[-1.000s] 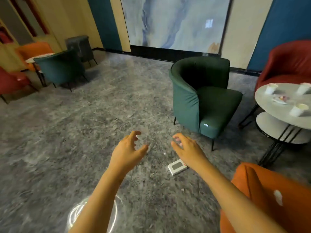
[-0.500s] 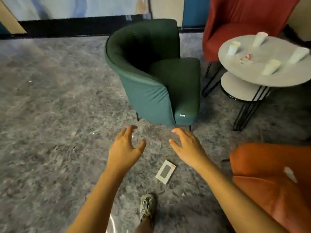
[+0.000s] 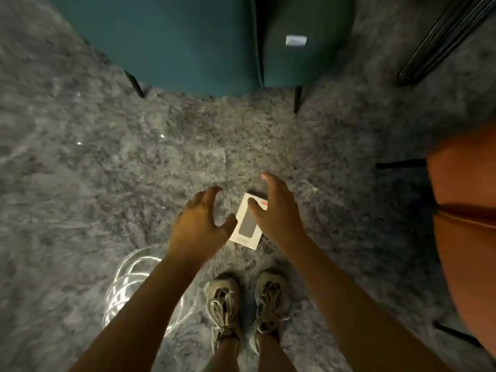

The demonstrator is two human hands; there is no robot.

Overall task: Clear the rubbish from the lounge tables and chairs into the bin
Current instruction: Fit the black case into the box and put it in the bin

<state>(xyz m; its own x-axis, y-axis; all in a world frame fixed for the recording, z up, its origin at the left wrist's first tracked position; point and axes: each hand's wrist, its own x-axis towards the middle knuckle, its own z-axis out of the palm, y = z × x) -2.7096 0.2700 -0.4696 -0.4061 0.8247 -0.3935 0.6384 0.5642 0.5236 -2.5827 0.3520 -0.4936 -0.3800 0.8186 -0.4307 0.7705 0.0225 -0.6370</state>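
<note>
Grey mottled floor carries the box, flat, just ahead of the shoes. To lift it well, pinch its long edges with one hand, since a flat box gives little to hook under. The right hand hovers over its far end, fingers spread and curved, gripping nothing; thumb contact I cannot tell. The left hand, empty too with fingers apart, sits beside its left edge. A green chair stands ahead, an orange chair right, and a clear rim, maybe the bin, lower left

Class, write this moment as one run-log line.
phase: reach | left hand: open, beside box | right hand: open, over box | box: on carpet, not gripped
</note>
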